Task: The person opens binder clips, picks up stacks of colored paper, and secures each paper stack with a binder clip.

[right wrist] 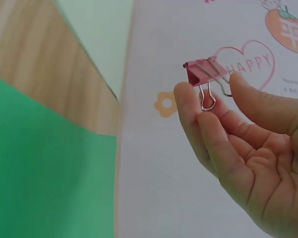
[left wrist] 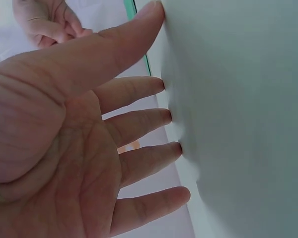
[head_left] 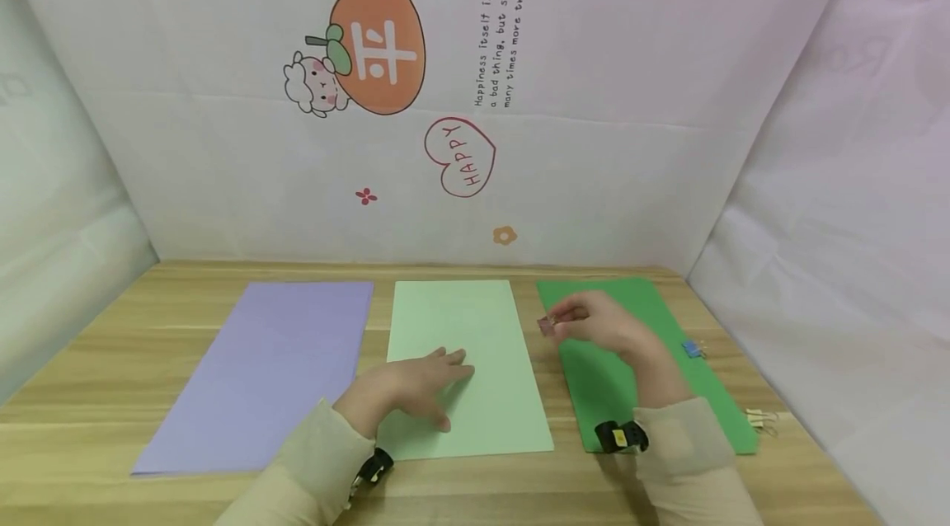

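Note:
A pink binder clip [right wrist: 204, 71] is held by my right hand [head_left: 599, 321], between thumb and fingers. Its two wire handles show in the right wrist view, one of them folded back toward the thumb. That hand is raised over the left edge of the dark green sheet [head_left: 594, 390]. My left hand [head_left: 419, 384] rests with spread fingers on the pale green sheet [head_left: 482, 320] in the middle. Seen from the left wrist, its fingertips [left wrist: 175, 148] are right at the paper, and the palm holds nothing.
A purple sheet [head_left: 278, 369] lies on the left of the wooden table [head_left: 534, 493]. Along the right edge of the dark green sheet sit a blue binder clip [head_left: 693, 349] and a pale yellow one [head_left: 757, 419]. A printed white cloth [head_left: 609, 163] hangs behind the table.

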`<state>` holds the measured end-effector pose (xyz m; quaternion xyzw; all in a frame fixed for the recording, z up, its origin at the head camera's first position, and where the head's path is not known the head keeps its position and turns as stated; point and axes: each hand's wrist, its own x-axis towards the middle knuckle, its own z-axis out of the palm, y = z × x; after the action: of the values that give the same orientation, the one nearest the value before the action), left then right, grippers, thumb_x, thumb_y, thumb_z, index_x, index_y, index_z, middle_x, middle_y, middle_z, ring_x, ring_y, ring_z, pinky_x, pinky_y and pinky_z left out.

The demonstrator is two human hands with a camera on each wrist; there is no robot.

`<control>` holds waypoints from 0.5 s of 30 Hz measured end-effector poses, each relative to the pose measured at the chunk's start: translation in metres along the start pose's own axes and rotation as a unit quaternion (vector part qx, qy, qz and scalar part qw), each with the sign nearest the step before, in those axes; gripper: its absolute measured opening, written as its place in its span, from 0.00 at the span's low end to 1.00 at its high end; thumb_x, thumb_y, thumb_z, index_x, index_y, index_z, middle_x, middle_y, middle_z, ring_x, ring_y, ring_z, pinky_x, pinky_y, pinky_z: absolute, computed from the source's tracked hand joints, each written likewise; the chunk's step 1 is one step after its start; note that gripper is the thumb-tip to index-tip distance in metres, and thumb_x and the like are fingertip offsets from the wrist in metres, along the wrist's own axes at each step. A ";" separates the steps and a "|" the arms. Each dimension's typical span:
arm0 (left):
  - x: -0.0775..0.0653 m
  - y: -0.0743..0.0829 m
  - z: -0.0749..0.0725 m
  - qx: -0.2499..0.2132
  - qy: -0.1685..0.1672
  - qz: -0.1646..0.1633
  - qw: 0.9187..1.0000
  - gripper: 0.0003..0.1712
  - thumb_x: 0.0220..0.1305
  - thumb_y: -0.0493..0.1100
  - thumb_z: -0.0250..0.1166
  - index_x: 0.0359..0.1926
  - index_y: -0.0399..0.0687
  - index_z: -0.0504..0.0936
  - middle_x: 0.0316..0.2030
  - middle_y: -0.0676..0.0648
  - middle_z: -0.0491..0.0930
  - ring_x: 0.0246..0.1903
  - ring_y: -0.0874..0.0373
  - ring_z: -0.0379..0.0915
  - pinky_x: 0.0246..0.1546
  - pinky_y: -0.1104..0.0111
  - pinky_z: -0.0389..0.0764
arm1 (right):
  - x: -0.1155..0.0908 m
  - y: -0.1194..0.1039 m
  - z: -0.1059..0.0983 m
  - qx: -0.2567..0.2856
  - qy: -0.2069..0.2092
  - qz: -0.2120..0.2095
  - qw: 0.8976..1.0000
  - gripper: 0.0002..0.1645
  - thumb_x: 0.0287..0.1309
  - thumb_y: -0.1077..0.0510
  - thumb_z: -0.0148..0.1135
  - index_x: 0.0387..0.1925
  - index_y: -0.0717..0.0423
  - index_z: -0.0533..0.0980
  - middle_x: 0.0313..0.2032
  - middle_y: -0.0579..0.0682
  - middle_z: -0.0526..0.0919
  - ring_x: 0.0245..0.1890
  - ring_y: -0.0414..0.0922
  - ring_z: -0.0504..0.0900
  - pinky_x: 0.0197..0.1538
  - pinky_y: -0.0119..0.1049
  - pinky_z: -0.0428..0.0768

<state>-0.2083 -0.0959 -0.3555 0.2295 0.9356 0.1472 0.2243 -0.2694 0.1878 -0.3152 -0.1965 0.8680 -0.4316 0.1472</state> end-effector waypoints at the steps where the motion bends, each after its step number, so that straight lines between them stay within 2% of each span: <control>1: 0.000 0.000 0.000 0.002 0.000 0.001 1.000 0.47 0.57 0.46 0.74 0.75 0.51 0.62 0.79 0.47 0.49 0.78 0.46 0.41 0.76 0.48 0.53 | -0.002 0.000 -0.003 0.007 -0.001 -0.005 1.000 0.22 0.65 0.64 0.61 0.56 0.74 0.73 0.49 0.64 0.84 0.49 0.51 0.83 0.56 0.45 0.80; 4: 0.001 0.001 0.000 0.006 0.001 0.002 1.000 0.47 0.57 0.46 0.74 0.75 0.51 0.62 0.79 0.47 0.49 0.78 0.45 0.41 0.76 0.48 0.53 | -0.008 -0.002 -0.014 0.035 -0.010 -0.023 0.999 0.22 0.66 0.63 0.61 0.57 0.72 0.73 0.52 0.65 0.83 0.50 0.49 0.84 0.61 0.47 0.78; 7: 0.000 0.003 -0.001 0.007 0.000 0.000 1.000 0.48 0.56 0.45 0.74 0.75 0.50 0.62 0.79 0.46 0.49 0.78 0.45 0.42 0.76 0.48 0.53 | -0.016 -0.006 -0.024 0.046 -0.006 -0.038 0.998 0.22 0.66 0.61 0.61 0.58 0.69 0.73 0.54 0.64 0.82 0.49 0.44 0.85 0.62 0.45 0.78; 10: -0.001 0.005 -0.002 0.009 -0.002 -0.004 1.000 0.47 0.57 0.45 0.74 0.75 0.50 0.62 0.79 0.46 0.49 0.78 0.45 0.42 0.76 0.49 0.54 | -0.026 -0.010 -0.033 0.056 0.002 -0.056 0.997 0.22 0.67 0.61 0.60 0.58 0.70 0.73 0.54 0.65 0.82 0.47 0.40 0.85 0.60 0.38 0.79; 15: -0.002 0.007 -0.003 0.018 -0.002 -0.005 1.000 0.46 0.58 0.46 0.73 0.74 0.50 0.63 0.78 0.46 0.50 0.78 0.45 0.43 0.76 0.50 0.55 | -0.040 -0.016 -0.045 0.058 0.028 -0.069 0.996 0.21 0.69 0.60 0.59 0.58 0.68 0.72 0.53 0.60 0.84 0.48 0.41 0.86 0.57 0.26 0.78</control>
<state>-0.2059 -0.0913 -0.3501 0.2288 0.9390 0.1284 0.2223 -0.2498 0.2288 -0.2727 -0.2349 0.8296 -0.4958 0.1040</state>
